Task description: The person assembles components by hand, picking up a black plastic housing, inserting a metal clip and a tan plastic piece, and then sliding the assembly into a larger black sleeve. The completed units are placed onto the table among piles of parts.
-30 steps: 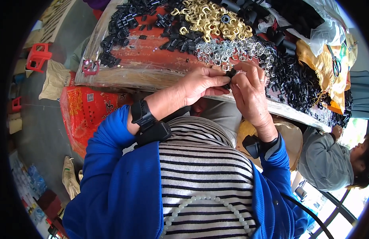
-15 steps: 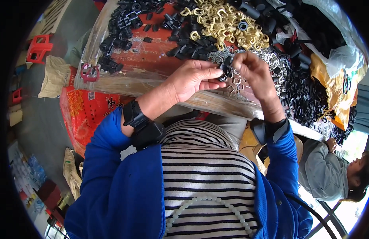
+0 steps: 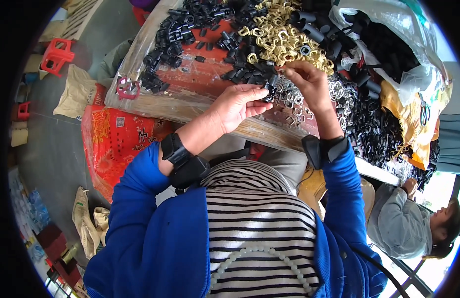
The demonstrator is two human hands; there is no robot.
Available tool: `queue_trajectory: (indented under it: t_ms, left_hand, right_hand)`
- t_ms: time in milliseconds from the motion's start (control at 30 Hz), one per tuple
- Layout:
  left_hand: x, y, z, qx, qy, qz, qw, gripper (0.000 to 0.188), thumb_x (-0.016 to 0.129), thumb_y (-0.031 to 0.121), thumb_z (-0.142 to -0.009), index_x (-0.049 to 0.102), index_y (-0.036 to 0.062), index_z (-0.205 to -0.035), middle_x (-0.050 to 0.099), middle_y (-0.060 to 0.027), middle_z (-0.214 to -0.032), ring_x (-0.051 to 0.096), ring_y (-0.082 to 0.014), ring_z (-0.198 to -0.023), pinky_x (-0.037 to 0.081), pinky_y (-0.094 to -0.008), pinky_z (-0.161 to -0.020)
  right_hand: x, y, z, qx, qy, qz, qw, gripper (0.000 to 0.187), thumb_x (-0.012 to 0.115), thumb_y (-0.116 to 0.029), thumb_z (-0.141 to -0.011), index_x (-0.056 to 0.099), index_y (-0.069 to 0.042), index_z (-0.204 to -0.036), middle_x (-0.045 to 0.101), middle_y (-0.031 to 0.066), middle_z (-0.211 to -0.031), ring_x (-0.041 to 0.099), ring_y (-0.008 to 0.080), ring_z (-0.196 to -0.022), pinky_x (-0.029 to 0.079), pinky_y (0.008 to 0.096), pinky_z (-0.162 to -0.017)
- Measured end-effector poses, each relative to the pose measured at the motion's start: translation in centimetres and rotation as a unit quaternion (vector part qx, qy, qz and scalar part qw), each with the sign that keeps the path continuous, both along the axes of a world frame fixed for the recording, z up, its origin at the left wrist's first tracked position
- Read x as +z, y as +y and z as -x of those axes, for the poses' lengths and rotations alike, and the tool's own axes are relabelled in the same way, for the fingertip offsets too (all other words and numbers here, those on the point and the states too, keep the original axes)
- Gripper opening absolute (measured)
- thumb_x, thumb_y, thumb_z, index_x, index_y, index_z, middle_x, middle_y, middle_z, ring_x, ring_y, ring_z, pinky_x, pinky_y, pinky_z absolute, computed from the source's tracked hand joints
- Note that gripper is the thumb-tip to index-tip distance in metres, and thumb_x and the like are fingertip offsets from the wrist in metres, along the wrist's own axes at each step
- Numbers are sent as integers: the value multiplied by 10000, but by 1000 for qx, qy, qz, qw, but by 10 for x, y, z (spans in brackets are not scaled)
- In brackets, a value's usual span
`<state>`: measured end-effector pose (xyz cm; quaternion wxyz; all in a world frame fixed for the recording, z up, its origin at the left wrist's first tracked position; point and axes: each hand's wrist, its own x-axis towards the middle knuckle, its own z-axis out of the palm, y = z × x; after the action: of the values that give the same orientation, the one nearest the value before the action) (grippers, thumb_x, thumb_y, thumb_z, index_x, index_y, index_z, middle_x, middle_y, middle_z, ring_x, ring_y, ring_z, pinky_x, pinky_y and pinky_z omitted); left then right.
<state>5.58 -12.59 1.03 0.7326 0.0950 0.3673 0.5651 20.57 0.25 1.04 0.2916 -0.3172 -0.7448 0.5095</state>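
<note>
My left hand [image 3: 240,105] is closed on a small black plastic part [image 3: 269,90], pinched between thumb and fingers over the near side of the table. To its right, my right hand [image 3: 312,85] is raised with thumb and fingertips pinched together, apart from the black part. Whatever those fingertips hold, if anything, is too small to make out. Beyond the hands lie a heap of brass-coloured U-shaped pieces [image 3: 282,35] and a spread of silvery metal clips [image 3: 297,99]. Black fittings [image 3: 175,32] are piled at the far left of the red tabletop [image 3: 193,69].
Small black pieces [image 3: 376,126] cover the table's right side, beside a yellow sack [image 3: 396,107] with scissors [image 3: 425,113] on it. Clear plastic [image 3: 418,30] wraps black tubes at the far right. A red bag [image 3: 116,144] stands left; another person [image 3: 406,223] sits right.
The view has shifted, so the table appears lower. Both hands have moved slightly left and away over the table. The black part stays in my left hand.
</note>
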Motion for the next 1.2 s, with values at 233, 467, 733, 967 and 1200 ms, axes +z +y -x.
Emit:
queue_trajectory:
  t_ms: [233, 467, 733, 967, 1200]
  left_hand:
    - [13, -3, -7, -119, -13, -24, 992, 197, 512, 138, -787, 529, 6, -932, 569, -101, -868, 573, -164, -747, 477, -218, -640]
    - [21, 2, -23, -192, -21, -37, 980, 233, 504, 167, -796, 515, 0, -958, 568, -111, -876, 575, -159, -743, 477, -225, -653]
    - [10, 16, -30, -200, -65, -23, 977, 229, 514, 176, -791, 519, 9, -949, 565, -97, -871, 575, -172, -760, 475, -229, -673]
    - [4, 23, -34, -189, -106, -15, 976, 223, 528, 180, -782, 526, 18, -935, 571, -80, -838, 578, -182, -759, 476, -235, -678]
    - [12, 8, -40, -178, -152, -23, 972, 219, 540, 187, -773, 532, 32, -929, 574, -77, -822, 580, -188, -745, 486, -244, -657]
  right_hand:
    - [30, -57, -38, 13, 185, 150, 971, 218, 591, -109, -736, 545, 26, -901, 551, 41, -798, 512, 96, -712, 420, 217, -657]
    - [31, -69, -47, 22, 205, 5, 979, 208, 604, -83, -715, 547, 24, -884, 533, 71, -856, 479, 125, -785, 392, 242, -719]
    - [8, -62, -45, -48, 155, -123, 979, 211, 632, -73, -677, 571, -11, -869, 551, 60, -863, 470, 161, -855, 368, 282, -763]
    - [4, -67, -45, -94, 195, -25, 976, 204, 584, -65, -728, 544, 7, -914, 509, 83, -932, 464, 165, -888, 358, 291, -807]
    - [7, -83, -44, -113, 259, 1, 959, 209, 610, -56, -701, 567, -8, -901, 527, 72, -926, 451, 161, -915, 351, 274, -805]
